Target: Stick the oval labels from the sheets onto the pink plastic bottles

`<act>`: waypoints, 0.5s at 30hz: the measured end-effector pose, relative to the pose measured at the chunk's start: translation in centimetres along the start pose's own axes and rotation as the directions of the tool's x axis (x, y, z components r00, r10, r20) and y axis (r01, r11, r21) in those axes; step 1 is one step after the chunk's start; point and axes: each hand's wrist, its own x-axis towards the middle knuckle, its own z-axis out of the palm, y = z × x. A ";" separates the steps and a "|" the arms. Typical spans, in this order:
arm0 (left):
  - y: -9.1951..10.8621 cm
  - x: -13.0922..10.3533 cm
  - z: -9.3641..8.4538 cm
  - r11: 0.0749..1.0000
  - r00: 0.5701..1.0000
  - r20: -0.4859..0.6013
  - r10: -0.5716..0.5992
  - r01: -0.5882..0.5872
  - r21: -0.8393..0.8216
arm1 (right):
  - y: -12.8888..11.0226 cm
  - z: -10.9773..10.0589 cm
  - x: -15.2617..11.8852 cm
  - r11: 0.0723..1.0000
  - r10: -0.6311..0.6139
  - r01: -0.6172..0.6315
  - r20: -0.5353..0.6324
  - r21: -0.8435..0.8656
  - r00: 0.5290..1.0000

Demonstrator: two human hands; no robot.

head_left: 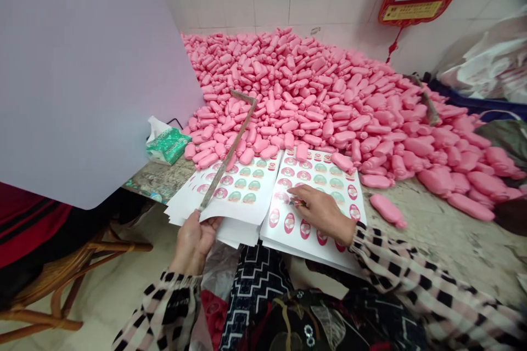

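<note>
Hooked bar [229, 154] slants up-right from my left hand's [192, 238] pinch; my right hand [323, 212] touches sticker sheet [280, 230] at centre, hold unclear.

No legible text, labels or numbers

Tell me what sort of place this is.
Probably a small workshop: a big heap of matching pink bottle-like pieces on a worktable, and sheets of printed labels.
</note>
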 end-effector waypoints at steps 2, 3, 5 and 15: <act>0.3 -0.3 -0.6 1.000 0.999 0.037 0.001 -0.001 0.003 | 1.3 -1.0 -1.6 0.999 0.045 -0.046 -0.008 -0.016 0.999; 0.5 -0.5 -1.0 1.000 0.999 0.051 -0.008 0.007 0.022 | 2.2 -1.6 -2.5 0.996 0.078 -0.079 -0.018 -0.037 0.997; 0.9 -1.2 -2.0 0.995 0.997 0.074 -0.024 0.017 0.096 | 4.0 -3.0 -4.5 0.978 0.167 -0.173 -0.064 -0.117 0.984; 0.0 -2.2 -2.8 0.883 0.970 0.093 0.222 -0.241 0.403 | 9.8 -4.6 -12.0 0.656 0.614 -0.618 -0.168 -0.434 0.771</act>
